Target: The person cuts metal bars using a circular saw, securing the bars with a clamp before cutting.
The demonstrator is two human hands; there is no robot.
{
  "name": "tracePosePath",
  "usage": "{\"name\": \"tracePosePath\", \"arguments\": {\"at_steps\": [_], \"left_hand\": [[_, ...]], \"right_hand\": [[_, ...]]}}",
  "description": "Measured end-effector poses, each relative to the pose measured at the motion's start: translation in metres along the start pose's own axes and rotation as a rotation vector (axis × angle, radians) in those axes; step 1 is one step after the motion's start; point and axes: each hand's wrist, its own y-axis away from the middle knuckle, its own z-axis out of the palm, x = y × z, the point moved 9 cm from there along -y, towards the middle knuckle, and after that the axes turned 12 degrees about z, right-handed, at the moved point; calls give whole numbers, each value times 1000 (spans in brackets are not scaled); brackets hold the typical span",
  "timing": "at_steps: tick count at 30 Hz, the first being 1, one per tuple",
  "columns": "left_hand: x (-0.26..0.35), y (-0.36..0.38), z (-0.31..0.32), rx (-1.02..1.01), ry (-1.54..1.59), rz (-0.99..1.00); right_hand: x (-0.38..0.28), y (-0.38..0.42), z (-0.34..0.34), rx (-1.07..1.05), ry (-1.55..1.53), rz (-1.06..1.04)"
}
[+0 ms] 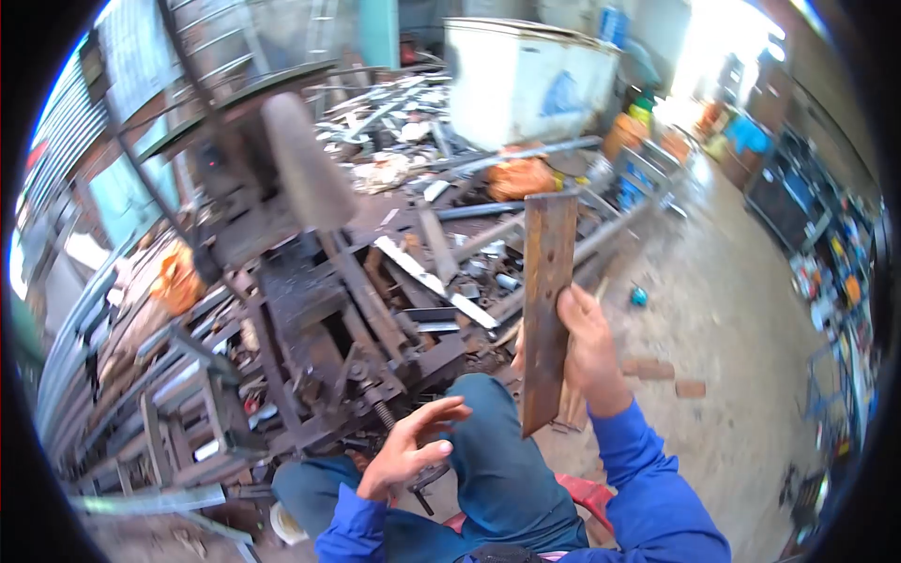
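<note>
My right hand (593, 347) is closed round the edge of a rusty flat metal plate (547, 310), thumb on its near face. The plate stands nearly upright above my right knee, and a row of small holes or marks runs along it. My left hand (418, 446) hovers over my lap with its fingers loosely curled and apart, holding nothing. Close to it are a threaded screw (383, 413) and the dark metal machine (305, 305) it belongs to. The machine's raised upper part is blurred.
Metal scrap and offcuts (413, 267) are heaped around the machine. Steel bars and frames (188, 394) lie at the left. Behind stands a white chest (507, 84). Several flat rusty pieces (648, 369) lie on the concrete floor (723, 310) at right, near a small teal object (639, 296).
</note>
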Motion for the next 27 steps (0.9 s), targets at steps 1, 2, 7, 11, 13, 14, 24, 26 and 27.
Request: {"name": "tracePosePath", "arguments": {"at_steps": [1,2,7,11,13,14,24,26,27], "left_hand": [[6,0,6,-33,114,60],[14,3,13,-66,225,123],[8,56,-17,146,460,162],[-14,78,-74,512,564,138],[-23,78,-101,655,605,123],[-16,71,-102,662,604,126],[-21,21,-143,815,106,-4],[-23,18,-144,819,81,-22],[-21,15,-145,807,27,-21]], "right_hand": [[16,1,29,-45,-33,32],[35,0,57,-88,-66,70],[141,-34,175,-391,-235,328],[219,-108,193,-310,-196,466],[247,-136,188,-335,-185,556],[260,-144,187,-350,-165,646],[277,-215,135,-184,-126,493],[283,-217,133,-217,-245,540],[286,-218,133,-219,-287,544]]}}
